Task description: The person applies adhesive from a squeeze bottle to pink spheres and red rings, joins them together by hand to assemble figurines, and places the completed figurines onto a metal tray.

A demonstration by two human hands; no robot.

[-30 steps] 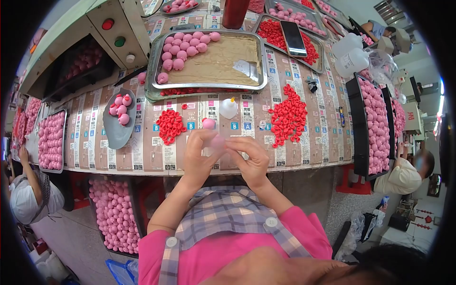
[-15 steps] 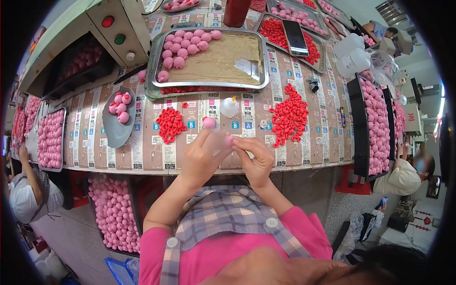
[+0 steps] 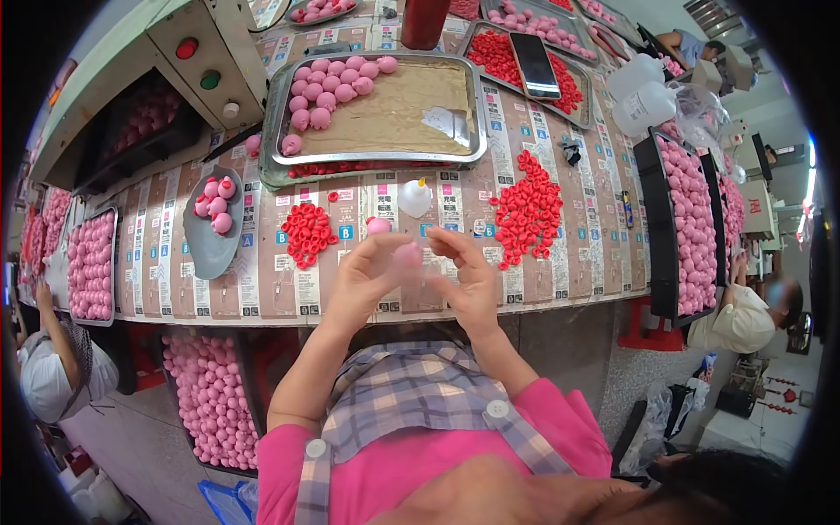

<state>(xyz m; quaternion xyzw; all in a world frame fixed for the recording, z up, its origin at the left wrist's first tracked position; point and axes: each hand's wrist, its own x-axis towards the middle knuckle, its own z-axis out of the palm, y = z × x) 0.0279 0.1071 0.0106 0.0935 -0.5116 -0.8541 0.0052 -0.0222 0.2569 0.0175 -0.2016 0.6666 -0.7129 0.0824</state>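
My left hand [image 3: 360, 284] is closed on a small pink ball [image 3: 408, 255], blurred by motion, at its fingertips above the table's near edge. Just to the right, my right hand [image 3: 469, 284] has its thumb and fingers spread, with nothing visible between them. Another pink ball [image 3: 378, 226] rests on the table beyond my left fingers. A white squeeze bottle [image 3: 415, 199] with a yellow tip stands farther back. Small red ring-like pieces lie in a left pile [image 3: 308, 236] and a larger right pile [image 3: 528, 210].
A metal tray [image 3: 394, 159] partly filled with pink balls lies ahead. A grey dish [image 3: 213, 254] holds several balls. At left stands a machine with buttons [image 3: 197, 52]. Black crates [image 3: 667, 271] of balls flank the table. A phone [image 3: 535, 66] lies on a tray. Other people sit at both sides.
My hands have come apart: the right fingers have opened and moved away from the pink ball, which stays in my left hand. The view has shifted slightly.
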